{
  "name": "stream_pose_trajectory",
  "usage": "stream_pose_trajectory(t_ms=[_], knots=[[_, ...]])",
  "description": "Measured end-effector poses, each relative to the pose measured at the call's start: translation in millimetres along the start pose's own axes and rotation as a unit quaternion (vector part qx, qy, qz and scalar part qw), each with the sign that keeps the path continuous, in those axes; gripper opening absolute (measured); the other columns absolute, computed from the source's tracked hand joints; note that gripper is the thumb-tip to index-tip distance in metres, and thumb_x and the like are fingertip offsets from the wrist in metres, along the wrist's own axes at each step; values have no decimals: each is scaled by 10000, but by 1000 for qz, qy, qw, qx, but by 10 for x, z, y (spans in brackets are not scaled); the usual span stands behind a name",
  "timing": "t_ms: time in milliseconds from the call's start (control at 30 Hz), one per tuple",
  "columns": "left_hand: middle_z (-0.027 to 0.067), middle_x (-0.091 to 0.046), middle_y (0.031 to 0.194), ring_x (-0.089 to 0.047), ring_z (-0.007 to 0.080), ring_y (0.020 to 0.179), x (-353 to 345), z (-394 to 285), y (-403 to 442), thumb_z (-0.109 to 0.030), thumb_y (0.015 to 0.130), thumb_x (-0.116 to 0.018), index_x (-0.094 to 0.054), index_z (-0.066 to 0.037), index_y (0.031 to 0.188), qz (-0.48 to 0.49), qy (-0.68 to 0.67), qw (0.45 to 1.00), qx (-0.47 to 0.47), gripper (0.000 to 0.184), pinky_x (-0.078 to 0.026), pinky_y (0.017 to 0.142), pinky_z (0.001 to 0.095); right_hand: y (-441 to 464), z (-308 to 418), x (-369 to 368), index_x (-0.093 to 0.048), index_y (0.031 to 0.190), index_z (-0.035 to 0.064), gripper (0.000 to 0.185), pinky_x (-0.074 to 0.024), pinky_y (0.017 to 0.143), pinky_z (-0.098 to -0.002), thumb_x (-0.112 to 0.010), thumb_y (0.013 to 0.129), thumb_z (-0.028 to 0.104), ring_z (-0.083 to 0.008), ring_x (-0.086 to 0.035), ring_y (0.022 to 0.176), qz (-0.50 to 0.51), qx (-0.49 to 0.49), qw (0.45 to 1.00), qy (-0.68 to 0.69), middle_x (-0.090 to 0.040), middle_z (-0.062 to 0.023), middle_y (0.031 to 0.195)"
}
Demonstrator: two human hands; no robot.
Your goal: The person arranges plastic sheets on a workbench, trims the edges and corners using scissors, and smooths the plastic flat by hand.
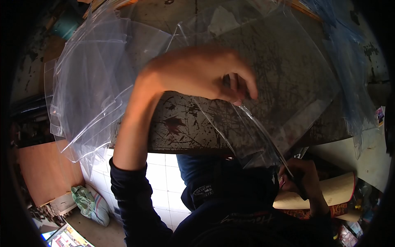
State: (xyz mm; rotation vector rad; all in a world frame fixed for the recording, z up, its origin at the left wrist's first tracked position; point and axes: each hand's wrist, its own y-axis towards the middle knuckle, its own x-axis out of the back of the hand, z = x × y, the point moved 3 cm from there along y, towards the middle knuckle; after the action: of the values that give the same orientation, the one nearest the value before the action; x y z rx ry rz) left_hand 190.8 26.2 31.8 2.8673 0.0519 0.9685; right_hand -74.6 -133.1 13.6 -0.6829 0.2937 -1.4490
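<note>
My left hand [201,74] reaches across the worktable with its fingers bent down. Its thumb and fingers pinch the upper end of a folded edge of a clear plastic sheet [263,127]. From there the shiny edge slopes down to the right, over the table's front edge, to my right hand [302,177]. The fingers of my right hand are curled beside my body. A dark, narrow shape lies along that hand, but shadow hides what it is. More of the clear sheet spreads flat on the table beyond my left hand.
A pile of clear plastic sheets [90,86] hangs over the left side of the scratched worktable [177,119]. Bluish plastic [347,70] drapes over the right side. Below stand a brown board [49,173] and a sack [92,206]; a cream roll [329,191] lies at lower right.
</note>
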Motion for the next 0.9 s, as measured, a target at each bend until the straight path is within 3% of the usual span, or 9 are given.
stream_pose_trajectory(t_ms=[100,200,400,833,900], knots=[[45,-673,858,-643,118,750,91,23,-43,-92,767,-680,-683,-58,904,39,27,998,42,140,-501,644,226,1,17,5,-610,893,44,438,-434,518,-187,-856,589,242,-31,-539,610,11,20,1000,-15,-561,14,734],[40,-671,834,-643,118,738,-14,-24,24,-78,764,-679,-687,-59,891,60,-24,998,23,129,-500,633,223,-2,-16,-26,-598,916,44,468,-435,517,-193,-858,586,250,-37,-539,600,-34,32,999,18,-562,13,699],[35,-677,811,-648,118,724,-59,-52,67,-69,762,-676,-690,-53,876,55,-39,997,28,116,-497,619,225,-42,-24,48,-587,918,51,518,-439,526,-191,-874,550,274,-41,-553,580,-21,1,999,-44,-551,34,611],[31,-681,810,-649,117,730,-105,-11,75,-78,758,-678,-693,-63,878,41,-43,998,6,121,-498,625,231,-27,67,61,-617,867,40,470,-428,503,-184,-881,534,243,-35,-556,578,-34,-31,999,-29,-565,27,622],[28,-680,806,-647,116,728,-99,-15,82,-81,757,-679,-694,-66,877,43,-40,998,-8,122,-497,623,231,-37,47,71,-625,876,49,468,-428,501,-192,-882,531,232,-36,-551,573,-29,-16,997,-75,-571,21,631]])
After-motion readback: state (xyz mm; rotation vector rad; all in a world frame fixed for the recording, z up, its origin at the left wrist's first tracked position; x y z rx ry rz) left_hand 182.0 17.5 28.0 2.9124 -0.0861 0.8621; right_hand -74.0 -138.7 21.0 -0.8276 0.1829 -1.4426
